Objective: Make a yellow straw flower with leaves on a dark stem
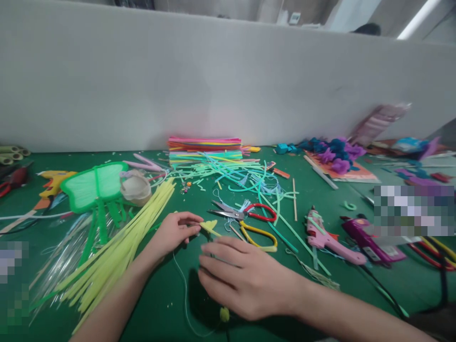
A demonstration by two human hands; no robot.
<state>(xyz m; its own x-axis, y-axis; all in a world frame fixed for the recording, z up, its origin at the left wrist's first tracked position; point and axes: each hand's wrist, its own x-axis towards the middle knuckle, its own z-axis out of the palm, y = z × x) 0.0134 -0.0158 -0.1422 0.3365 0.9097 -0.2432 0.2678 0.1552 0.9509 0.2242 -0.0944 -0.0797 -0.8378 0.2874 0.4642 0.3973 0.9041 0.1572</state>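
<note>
My left hand (176,232) is closed in a pinch on a small yellow pipe cleaner shape (209,225), which sticks out to the right of the fingertips. Just right of it, my right hand (245,275) has its fingers curled towards the yellow end; its thumb and whatever it grips are hidden. A thin pale cord (185,289) hangs below my left hand and curves towards a small yellow-green fuzzy ball (224,314) under my right hand. Beyond my hands lie open scissors (235,214) with one red and one yellow handle.
Yellow pipe cleaners (142,237) lie left of my hands, beside a green butterfly-like shape (96,187). Coloured pipe cleaners (204,148) are stacked against the grey partition (213,80). A pink glue gun (331,242) and a purple glue gun (372,240) lie on the right.
</note>
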